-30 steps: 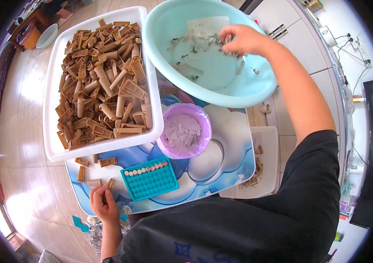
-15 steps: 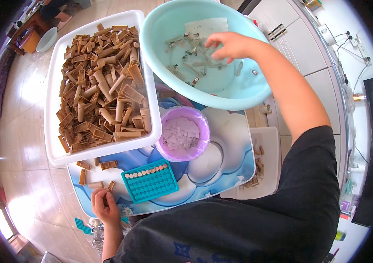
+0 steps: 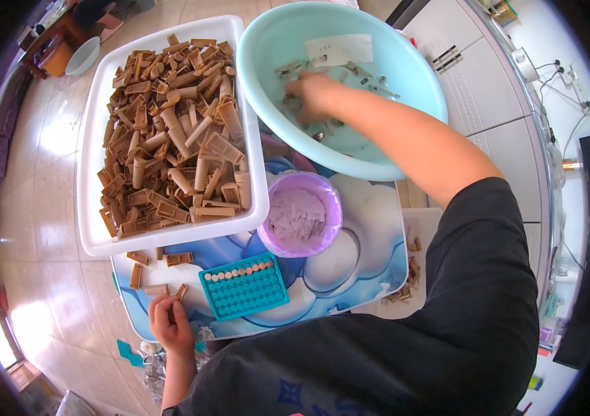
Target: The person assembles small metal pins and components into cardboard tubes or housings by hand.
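Observation:
My right hand (image 3: 312, 99) is down inside the large pale-blue basin (image 3: 424, 111), over small clear pieces with dark and metallic bits. Its fingers are smeared by motion and partly hidden, so what they hold cannot be made out. At the table's near-left edge my left hand (image 3: 171, 326) has its fingers curled closed, just by a small brown plastic casing (image 3: 182, 291). Whatever those fingers may hold is hidden. To the right of that hand lies a teal tray (image 3: 245, 297) of small round wells, its far row filled with round pale and copper-coloured pieces.
A white tub (image 3: 261, 208) heaped with brown plastic casings (image 3: 170, 139) stands at the left. Between it and the basin is a purple-lined bin (image 3: 336, 215) of pale scraps. A few casings lie on the blue patterned table (image 3: 371, 243). A pale box (image 3: 428, 277) stands below its right edge.
My right hand has moved left and lower into the basin, among the clear pieces. The left hand stays curled by the casing. The whole view has shifted slightly.

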{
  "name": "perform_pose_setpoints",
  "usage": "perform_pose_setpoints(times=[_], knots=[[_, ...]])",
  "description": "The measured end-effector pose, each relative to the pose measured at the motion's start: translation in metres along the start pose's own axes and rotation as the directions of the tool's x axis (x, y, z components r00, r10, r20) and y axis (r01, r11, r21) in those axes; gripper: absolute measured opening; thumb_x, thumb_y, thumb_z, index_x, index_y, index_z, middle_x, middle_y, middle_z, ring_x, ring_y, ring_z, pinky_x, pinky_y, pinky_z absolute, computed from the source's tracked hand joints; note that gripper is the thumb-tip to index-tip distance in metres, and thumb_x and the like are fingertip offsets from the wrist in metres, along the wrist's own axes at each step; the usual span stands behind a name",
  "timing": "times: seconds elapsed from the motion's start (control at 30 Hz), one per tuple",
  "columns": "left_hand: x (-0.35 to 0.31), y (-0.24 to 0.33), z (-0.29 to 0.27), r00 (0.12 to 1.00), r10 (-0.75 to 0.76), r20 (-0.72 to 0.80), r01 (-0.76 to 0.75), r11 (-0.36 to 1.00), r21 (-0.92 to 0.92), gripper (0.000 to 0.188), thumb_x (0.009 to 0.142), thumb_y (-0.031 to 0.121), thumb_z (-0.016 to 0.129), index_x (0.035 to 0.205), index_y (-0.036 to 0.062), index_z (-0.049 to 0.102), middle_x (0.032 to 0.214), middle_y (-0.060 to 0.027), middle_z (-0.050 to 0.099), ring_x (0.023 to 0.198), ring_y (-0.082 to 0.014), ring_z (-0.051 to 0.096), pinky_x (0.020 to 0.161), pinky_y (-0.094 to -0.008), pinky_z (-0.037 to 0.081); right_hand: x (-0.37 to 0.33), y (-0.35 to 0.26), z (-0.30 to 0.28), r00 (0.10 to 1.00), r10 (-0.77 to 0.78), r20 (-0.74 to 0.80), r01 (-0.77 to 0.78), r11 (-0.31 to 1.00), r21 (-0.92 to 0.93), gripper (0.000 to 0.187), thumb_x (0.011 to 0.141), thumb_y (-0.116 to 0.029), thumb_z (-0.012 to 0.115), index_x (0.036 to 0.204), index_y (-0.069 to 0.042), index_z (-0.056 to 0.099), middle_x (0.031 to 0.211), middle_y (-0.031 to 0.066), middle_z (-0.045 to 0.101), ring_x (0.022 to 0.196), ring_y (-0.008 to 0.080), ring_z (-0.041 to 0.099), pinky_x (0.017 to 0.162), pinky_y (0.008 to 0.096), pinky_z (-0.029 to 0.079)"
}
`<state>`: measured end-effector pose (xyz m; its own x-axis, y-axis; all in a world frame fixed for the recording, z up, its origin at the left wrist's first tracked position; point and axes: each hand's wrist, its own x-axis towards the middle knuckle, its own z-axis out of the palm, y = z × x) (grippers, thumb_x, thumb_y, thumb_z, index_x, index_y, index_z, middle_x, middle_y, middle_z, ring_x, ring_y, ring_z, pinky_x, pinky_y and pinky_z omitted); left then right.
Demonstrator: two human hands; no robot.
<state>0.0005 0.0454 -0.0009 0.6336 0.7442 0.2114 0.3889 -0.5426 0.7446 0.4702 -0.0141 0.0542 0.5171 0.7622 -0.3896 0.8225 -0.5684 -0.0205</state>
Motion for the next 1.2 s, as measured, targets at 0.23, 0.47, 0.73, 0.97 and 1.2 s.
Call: perform_pose_setpoints(times=[0.23,0.47,0.73,0.97,1.2], knots=[[0.003,0.003,0.000,0.999,0.034,-0.007,-0.034,0.999,-0.006,0.004,0.085,0.001,0.055,0.086,-0.0014,0.057,0.088,-0.0131,0.058,0.072,-0.0206,0.055,0.060,-0.0264,0.044,-0.019,0.070,-0.029,0.983,0.108,-0.149,0.011,0.777,0.630,0.021,0.071,-0.006,0.061,0.091,-0.007,0.062,0.088,0.0053,0.064,0.077,0.0168,0.059,0.069,0.0302,0.048],[-0.001,-0.003,0.000,1.000,0.020,-0.008,-0.020,1.000,-0.008,0.004,0.085,0.001,0.055,0.086,-0.0014,0.057,0.087,-0.0132,0.058,0.073,-0.0211,0.056,0.061,-0.0271,0.045,-0.139,0.087,-0.097,0.842,0.279,-0.463,0.354,0.363,0.862,0.014,0.071,0.003,0.063,0.084,0.000,0.060,0.071,0.0097,0.062,0.056,0.0165,0.060,0.050,0.0256,0.049],[0.002,-0.006,0.003,0.997,0.073,-0.013,-0.073,0.997,-0.027,0.004,0.085,0.000,0.054,0.087,-0.0014,0.058,0.088,-0.0115,0.058,0.074,-0.0196,0.056,0.064,-0.0261,0.046,-0.292,0.057,-0.079,0.783,0.312,-0.539,0.373,0.458,0.807,0.013,0.073,-0.007,0.064,0.083,-0.007,0.057,0.096,0.0034,0.059,0.078,0.0082,0.052,0.067,0.0226,0.041],[-0.004,-0.009,0.002,0.998,0.061,-0.020,-0.062,0.997,-0.046,0.005,0.086,0.001,0.055,0.088,-0.0016,0.058,0.089,-0.0105,0.057,0.074,-0.0167,0.055,0.065,-0.0247,0.046,-0.305,0.015,0.032,0.941,0.238,-0.239,0.145,0.353,0.924,0.019,0.077,-0.006,0.066,0.094,-0.005,0.058,0.104,0.0043,0.056,0.091,0.0101,0.051,0.080,0.0245,0.042],[-0.005,-0.013,0.003,0.998,0.063,-0.013,-0.064,0.994,-0.089,0.006,0.087,0.002,0.055,0.090,-0.0022,0.058,0.091,-0.0099,0.056,0.074,-0.0147,0.054,0.064,-0.0234,0.045,-0.286,-0.011,0.084,0.971,0.128,-0.202,0.145,0.355,0.923,0.032,0.079,-0.009,0.067,0.109,-0.002,0.058,0.125,0.0064,0.043,0.103,0.0120,0.049,0.079,0.0266,0.046]])
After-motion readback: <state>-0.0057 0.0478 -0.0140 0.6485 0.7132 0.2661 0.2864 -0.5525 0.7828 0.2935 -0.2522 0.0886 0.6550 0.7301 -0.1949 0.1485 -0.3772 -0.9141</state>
